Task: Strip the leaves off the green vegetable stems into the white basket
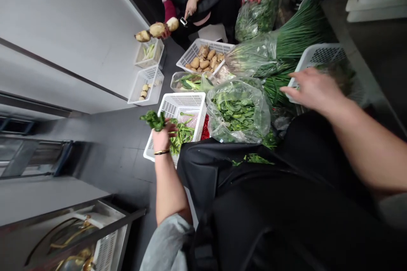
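Over white basket (pixel 182 100), left edge | left hand (pixel 163 135) grips greens (pixel 153 120) | (floor (pixel 122 146) beyond)

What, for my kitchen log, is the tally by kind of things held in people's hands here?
Bunch of leafy greens, in the wearer's left hand: 1
Segmented root, in a co-worker's hand: 1
Peeler-like tool, in the co-worker's other hand: 1
Total: 3
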`<state>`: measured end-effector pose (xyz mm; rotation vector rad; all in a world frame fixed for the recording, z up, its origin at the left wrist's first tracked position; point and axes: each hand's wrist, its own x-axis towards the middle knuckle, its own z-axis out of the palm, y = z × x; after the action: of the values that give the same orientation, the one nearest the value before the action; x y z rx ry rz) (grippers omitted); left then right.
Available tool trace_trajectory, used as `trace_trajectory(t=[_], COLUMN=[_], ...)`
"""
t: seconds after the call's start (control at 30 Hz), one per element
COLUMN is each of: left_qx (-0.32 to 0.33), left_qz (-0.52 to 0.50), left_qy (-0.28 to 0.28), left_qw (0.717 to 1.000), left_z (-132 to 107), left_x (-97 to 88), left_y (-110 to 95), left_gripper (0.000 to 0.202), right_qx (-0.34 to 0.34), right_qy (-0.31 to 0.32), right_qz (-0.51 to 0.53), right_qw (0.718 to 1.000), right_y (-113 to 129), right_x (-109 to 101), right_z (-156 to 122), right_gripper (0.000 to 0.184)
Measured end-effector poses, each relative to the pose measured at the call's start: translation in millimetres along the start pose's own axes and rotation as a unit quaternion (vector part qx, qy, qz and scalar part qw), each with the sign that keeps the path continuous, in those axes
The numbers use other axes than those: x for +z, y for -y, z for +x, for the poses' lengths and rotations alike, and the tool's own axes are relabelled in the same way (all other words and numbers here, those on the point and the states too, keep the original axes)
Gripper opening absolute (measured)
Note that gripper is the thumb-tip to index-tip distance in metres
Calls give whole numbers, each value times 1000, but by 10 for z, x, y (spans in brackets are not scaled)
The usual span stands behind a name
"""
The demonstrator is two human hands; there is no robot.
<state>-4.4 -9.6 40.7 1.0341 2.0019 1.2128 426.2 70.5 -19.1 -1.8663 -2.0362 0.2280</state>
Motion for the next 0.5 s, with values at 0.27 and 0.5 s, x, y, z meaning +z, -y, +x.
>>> trace_trajectory(t=[0.27, 0.5], left_qx=[-120, -164], left_qz=[-216, -391], left_qy=[434, 335], left_qw=[866, 841], left_z=[-1058, -1156], left_x=[1505, 1355], left_y=[66, 25], left_gripper=[25, 33], right_qx=[-91, -32], right_qy=[282, 201], right_qz=[445, 555], right_qw=[845, 806], right_y=[1277, 1138], right_x=[271, 244], right_z=[-301, -583], right_gripper=[30, 31])
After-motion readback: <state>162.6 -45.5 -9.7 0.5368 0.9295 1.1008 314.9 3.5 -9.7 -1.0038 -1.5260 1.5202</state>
